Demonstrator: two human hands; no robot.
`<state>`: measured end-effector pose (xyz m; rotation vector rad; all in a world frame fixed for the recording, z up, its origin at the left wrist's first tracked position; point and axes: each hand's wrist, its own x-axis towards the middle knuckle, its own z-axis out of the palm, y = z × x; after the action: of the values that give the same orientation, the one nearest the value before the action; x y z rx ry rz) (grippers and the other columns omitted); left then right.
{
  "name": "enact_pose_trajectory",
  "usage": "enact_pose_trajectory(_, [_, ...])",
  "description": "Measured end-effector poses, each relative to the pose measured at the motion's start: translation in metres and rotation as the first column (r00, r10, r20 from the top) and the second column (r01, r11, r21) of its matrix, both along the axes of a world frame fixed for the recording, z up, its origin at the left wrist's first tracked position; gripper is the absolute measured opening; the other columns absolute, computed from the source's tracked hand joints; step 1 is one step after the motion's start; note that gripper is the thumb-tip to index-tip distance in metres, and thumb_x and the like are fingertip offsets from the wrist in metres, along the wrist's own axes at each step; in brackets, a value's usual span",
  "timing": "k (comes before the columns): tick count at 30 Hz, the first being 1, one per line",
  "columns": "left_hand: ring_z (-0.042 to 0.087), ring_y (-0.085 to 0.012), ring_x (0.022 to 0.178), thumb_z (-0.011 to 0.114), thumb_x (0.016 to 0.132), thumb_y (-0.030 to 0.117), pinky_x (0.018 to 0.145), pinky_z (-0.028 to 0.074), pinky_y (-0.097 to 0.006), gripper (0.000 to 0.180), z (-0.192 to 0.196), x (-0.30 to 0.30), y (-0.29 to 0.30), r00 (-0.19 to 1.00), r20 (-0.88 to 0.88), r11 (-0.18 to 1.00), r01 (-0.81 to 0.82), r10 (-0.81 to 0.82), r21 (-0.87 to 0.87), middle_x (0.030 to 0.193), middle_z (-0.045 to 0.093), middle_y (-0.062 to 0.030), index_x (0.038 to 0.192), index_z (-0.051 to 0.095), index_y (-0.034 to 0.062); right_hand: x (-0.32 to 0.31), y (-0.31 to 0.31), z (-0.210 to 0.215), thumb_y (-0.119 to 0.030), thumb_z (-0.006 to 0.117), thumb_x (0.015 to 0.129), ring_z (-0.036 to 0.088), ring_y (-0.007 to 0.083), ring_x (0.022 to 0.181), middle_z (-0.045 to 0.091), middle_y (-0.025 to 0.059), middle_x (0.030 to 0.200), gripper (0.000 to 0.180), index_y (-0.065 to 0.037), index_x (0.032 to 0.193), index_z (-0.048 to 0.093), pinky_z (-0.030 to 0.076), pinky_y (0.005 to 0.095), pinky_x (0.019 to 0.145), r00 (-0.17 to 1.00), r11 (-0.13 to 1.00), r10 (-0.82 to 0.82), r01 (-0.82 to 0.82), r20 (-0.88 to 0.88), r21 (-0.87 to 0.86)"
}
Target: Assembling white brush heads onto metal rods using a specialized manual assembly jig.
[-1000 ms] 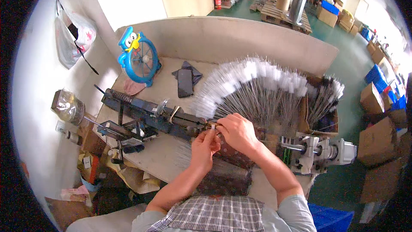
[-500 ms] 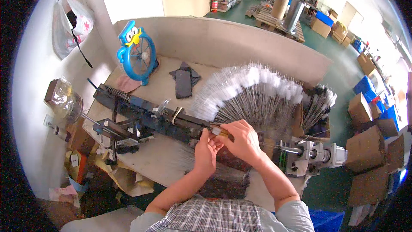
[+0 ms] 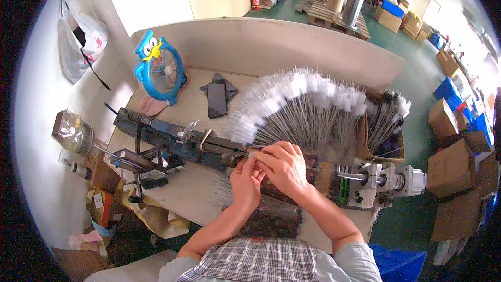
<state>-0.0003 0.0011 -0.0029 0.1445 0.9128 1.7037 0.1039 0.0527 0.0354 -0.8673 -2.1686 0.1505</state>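
— So, where are the hands sitting against the blue machine [image 3: 172,138] on the bench [image 3: 193,193]?

— Both are working at the right end of that machine. The right hand [image 3: 284,166] is lying over the spot where the machine's long bar ends, fingers curled down and pinched together on a thin wire stem [image 3: 249,151]. The left hand [image 3: 246,180] is pressing in just below and beside it, fingertips closed on the same stem; the two hands are touching.

— And the stem itself?

— It is running out of the machine's right end, mostly hidden under the fingers.

— What is lying around the machine?

— Behind it, a fan of finished white-tipped brushes [image 3: 302,99] is spreading out, with a darker bundle [image 3: 389,117] standing in a box further right. A dark phone [image 3: 216,100] is lying behind the machine, and a blue bird-shaped fan [image 3: 159,68] is standing at its far left. A grey motor unit [image 3: 386,180] is sitting off to the right, in line with the bar.

— Anything different from half a second ago?

— Barely. The hands are staying at the same place on the machine, the right one still covering the left one's fingertips; the view is only shifting slightly.
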Motion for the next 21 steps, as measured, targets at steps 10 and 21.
enact_pose_trajectory(10, [0.058,-0.0110,0.080,0.055,0.087,0.010,0.075,0.048,-0.027,0.008,-0.007,0.001,0.002,0.998,-0.055,0.996,0.036,-0.031,0.085,0.088,0.061,-0.0029,0.093,0.058,0.0046,0.010,0.001,0.002,-0.020,0.068,0.070,0.056,0.0220,0.090,0.062,-0.0007,0.093,0.026,-0.017,0.095,0.067,0.044,0.0365,0.078,0.998,0.994,0.063,-0.063,-0.002,-0.090])
enact_pose_trajectory(21, [0.059,-0.0116,0.081,0.057,0.086,0.011,0.078,0.046,-0.028,0.009,-0.008,0.000,-0.002,0.996,0.084,0.996,0.030,-0.037,0.084,0.090,0.061,-0.0024,0.094,0.058,0.0057,0.009,-0.001,0.001,-0.018,0.067,0.071,0.057,0.0234,0.091,0.063,0.0011,0.095,0.022,-0.015,0.093,0.068,0.046,0.0374,0.080,0.999,0.987,0.044,-0.045,-0.006,-0.156])
